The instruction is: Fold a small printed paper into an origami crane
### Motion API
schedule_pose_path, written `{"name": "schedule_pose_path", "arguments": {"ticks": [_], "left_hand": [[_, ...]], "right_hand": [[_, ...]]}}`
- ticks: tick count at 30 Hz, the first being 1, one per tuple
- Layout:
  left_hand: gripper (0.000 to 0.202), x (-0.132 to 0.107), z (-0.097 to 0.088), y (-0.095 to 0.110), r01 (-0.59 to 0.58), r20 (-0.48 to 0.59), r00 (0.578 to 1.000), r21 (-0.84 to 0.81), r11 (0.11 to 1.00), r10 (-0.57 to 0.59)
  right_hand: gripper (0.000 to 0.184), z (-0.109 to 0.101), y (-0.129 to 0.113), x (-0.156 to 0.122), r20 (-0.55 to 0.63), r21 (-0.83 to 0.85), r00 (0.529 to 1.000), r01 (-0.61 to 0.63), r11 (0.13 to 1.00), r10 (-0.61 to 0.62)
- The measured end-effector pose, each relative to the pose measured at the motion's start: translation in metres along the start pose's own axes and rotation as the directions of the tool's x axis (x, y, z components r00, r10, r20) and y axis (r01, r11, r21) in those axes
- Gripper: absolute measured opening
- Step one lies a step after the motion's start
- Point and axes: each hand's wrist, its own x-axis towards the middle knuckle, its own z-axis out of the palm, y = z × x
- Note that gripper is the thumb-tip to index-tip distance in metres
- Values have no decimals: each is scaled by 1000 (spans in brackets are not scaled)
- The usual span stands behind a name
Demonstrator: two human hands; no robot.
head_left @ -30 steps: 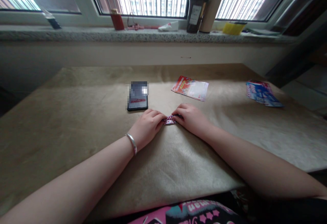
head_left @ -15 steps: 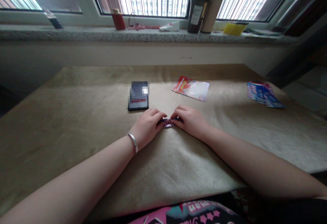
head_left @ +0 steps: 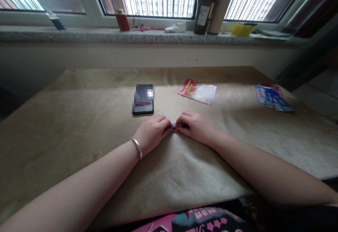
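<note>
Between my two hands is a small, thin patterned piece (head_left: pixel 174 127), dark with pink and white. Its kind is hard to make out, as fingers cover most of it. My left hand (head_left: pixel 154 130), below a silver bangle (head_left: pixel 137 148) on the wrist, pinches its left end between thumb and fingers. From the other side, my right hand (head_left: pixel 195 126) pinches the right end, where a dark edge shows between thumb and forefinger. Both hands rest low at the table's middle, fingertips almost meeting. Just beyond the left hand lies a black phone (head_left: pixel 143 99), partly pixelated.
A beige cover lies over the table (head_left: pixel 87 129). Red-and-white printed paper (head_left: pixel 197 91) is beyond my right hand, and several blue-and-pink printed packets (head_left: pixel 274 98) lie far right. On the granite windowsill (head_left: pixel 89 37) stand a red container (head_left: pixel 123 21), a dark jar (head_left: pixel 204 15) and a yellow item (head_left: pixel 242 30).
The patterned piece has turned or flattened between my fingers, so less of its face shows. Both hands have shifted slightly, fingertips a little closer together. Other things stay in place.
</note>
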Motion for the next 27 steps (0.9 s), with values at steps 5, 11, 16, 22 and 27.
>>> {"name": "schedule_pose_path", "arguments": {"ticks": [5,11,16,22,27], "left_hand": [[16,0,-2,2,-6,3,1000,44,999,6],[20,-1,0,3,-40,14,999,107,993,39],[15,2,4,6,-28,56,998,153,988,19],[22,3,3,3,-24,50,999,131,991,17],[22,2,-1,1,-34,59,998,111,993,27]], "right_hand": [[9,-4,-5,-3,17,-62,1000,-17,998,19],[8,-4,-7,-3,30,-102,1000,5,995,-2],[14,0,-4,-1,36,-173,998,56,983,-51],[16,-1,-3,1,20,-188,998,67,980,-65],[12,-3,-3,1,60,-188,997,67,980,-57]]}}
